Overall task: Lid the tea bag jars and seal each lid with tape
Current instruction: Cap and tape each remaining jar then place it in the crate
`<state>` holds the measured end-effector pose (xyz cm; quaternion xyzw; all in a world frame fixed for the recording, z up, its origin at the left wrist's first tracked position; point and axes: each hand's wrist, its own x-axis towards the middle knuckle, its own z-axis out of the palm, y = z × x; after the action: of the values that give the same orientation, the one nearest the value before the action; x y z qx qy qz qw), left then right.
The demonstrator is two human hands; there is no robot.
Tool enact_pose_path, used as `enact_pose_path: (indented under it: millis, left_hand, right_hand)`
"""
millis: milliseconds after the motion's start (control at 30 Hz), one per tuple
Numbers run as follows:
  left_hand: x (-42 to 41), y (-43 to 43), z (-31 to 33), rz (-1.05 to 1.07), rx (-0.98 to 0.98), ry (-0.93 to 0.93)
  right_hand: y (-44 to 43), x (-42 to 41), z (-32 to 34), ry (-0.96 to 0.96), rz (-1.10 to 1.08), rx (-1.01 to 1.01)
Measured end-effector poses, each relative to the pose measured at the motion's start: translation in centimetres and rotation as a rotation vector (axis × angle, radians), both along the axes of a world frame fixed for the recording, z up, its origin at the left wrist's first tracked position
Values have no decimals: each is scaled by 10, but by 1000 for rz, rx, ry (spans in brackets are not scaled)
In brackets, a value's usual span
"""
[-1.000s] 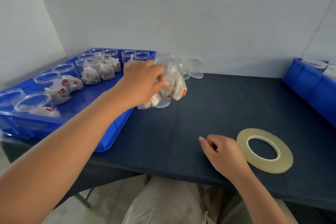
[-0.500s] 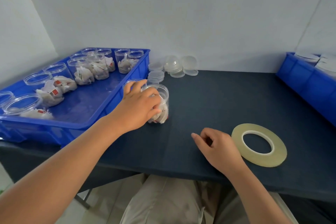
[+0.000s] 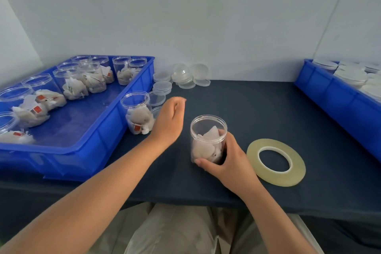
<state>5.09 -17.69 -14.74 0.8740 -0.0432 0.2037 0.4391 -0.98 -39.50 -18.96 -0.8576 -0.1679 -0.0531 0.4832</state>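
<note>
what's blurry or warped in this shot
Head view: the left hand is smeared at its fingertips, while the right hand, jar and tape are sharp; the wide lens bows the edges of table and bin; light is soft and even, shadows faint.

— What does the right hand (image 3: 226,161) hold?
— It grips a lidless jar (image 3: 208,138) of tea bags, upright on the dark table (image 3: 247,109), thumb at the jar's near base, fingers round its right side.
— And the left hand (image 3: 169,121)?
— It hangs just left of that jar, fingers loosely curled, holding nothing; the fingertips are blurred.
— What lies around the jar?
— The tape roll (image 3: 276,179) lies flat just to its right. A second jar (image 3: 138,112), also lidless, stands to its left, past the left hand, just beside the blue tray (image 3: 61,163), where more open jars (image 3: 72,80) stand. Loose clear lids (image 3: 185,76) lie beyond the jar, by the wall. A blue bin (image 3: 338,105) sits well to its right.
</note>
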Motion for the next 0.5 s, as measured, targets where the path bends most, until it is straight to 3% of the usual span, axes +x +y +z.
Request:
enact_pose_path:
  millis: [100,167,333,433,500]
  left_hand:
    - [45,8,-16,229,592,398]
    - [56,7,-25,247,756,517]
    - [43,1,-46,196,615,170]
    - [32,3,-46,181,544,148]
    - [30,2,-43,194,562,235]
  right_hand:
    - [-1,-1,-2,-18,-17,8]
    - [-2,0,-4,-22,-48,36]
    - [-5,6,-9,-26,-142,123]
    - [-4,7,-11,-32,-140,108]
    - [-4,7,-12,-32,-133,105]
